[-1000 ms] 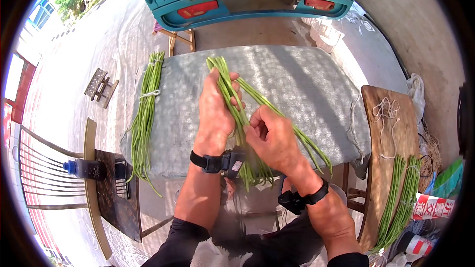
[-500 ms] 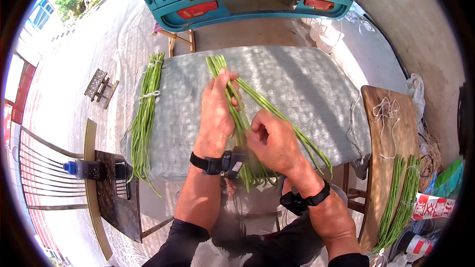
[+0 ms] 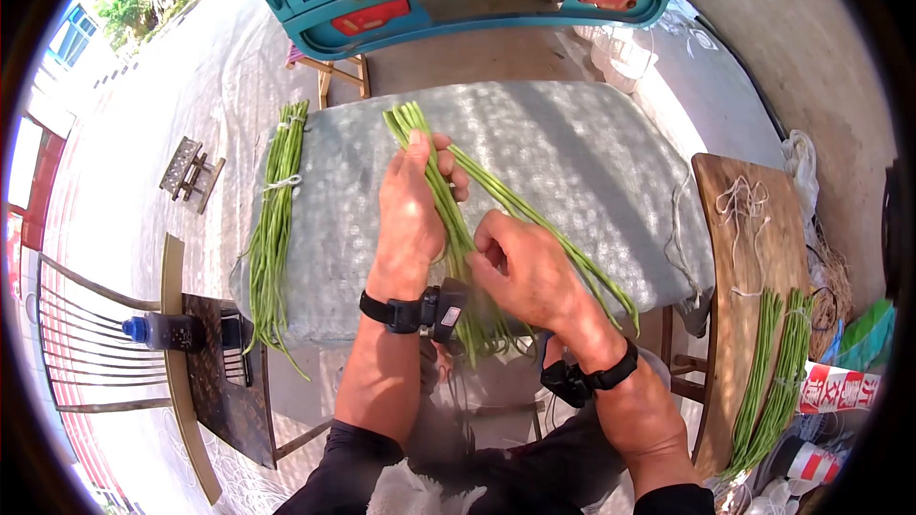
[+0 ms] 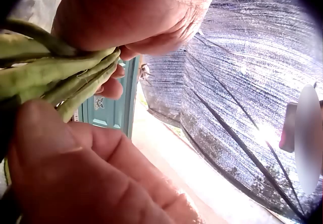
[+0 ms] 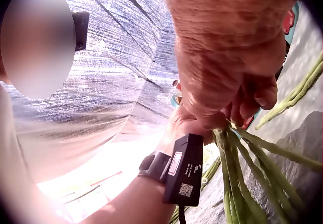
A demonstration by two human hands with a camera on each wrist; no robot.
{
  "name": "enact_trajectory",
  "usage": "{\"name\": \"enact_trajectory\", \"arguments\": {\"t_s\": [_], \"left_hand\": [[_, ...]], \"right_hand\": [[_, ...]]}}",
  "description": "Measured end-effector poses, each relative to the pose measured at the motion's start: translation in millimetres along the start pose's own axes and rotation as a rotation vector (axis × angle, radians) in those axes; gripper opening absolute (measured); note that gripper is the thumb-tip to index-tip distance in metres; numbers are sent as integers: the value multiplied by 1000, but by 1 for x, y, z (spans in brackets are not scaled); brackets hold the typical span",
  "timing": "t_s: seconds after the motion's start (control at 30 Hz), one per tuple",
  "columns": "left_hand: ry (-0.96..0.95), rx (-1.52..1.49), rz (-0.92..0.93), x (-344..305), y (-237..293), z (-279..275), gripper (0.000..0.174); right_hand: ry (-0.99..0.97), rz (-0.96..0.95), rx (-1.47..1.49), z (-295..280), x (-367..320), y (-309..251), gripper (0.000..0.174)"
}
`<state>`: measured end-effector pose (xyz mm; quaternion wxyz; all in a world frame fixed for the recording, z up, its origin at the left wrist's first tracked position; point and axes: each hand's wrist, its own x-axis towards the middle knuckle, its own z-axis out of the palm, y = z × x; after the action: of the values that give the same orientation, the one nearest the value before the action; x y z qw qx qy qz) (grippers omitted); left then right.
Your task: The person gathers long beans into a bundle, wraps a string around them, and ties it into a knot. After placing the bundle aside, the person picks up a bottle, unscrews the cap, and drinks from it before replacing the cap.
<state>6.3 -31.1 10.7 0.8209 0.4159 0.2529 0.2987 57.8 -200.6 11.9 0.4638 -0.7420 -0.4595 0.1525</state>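
Note:
A bunch of long green beans [image 3: 442,193] slants over the cloth-covered table, its lower ends hanging near the front edge. My left hand [image 3: 408,215] grips the bunch near its upper end, thumb on top and fingers wrapped behind. Lower down, my right hand [image 3: 527,267] pinches beans with thumb and curled fingers. In the left wrist view, the right thumb [image 4: 43,128] presses against the bean pods [image 4: 55,73]. Below the right hand in its wrist view, the beans [image 5: 242,178] fan out. More loose beans [image 3: 544,217] lie on the table to the right of the bunch.
A tied bean bundle [image 3: 277,219] lies along the table's left side. On the right, a wooden bench [image 3: 735,267] carries white string [image 3: 742,200] and more bean bundles [image 3: 787,381]. A chair with a bottle [image 3: 162,331] stands left; a teal vehicle [image 3: 458,10] is beyond the table.
My right hand has shifted slightly down along the bunch. The left hand keeps its grip, the bunch's top tilting a little leftward. The head view has shifted slightly.

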Motion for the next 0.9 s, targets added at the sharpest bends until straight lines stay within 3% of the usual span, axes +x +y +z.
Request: {"name": "enact_trajectory", "arguments": {"t_s": [0.2,0.3,0.4,0.53,0.63,0.9], "left_hand": [[20,-50,-56,3,7,-9,38],[34,-69,-49,4,11,-13,36],[21,-114,-42,8,14,-18,35],[5,-145,-53,10,15,-21,34],[-7,-139,-61,9,14,-18,34],[-35,-140,-85,7,13,-17,35]], "right_hand": [[-162,-87,-37,-3,1,20,15],[-348,34,-54,-18,3,17,12],[-403,47,-72,-27,0,39,12],[-30,33,-327,-26,1,58,17],[69,6,-407,-25,7,67,18],[92,104,-507,3,22,61,19]]}}
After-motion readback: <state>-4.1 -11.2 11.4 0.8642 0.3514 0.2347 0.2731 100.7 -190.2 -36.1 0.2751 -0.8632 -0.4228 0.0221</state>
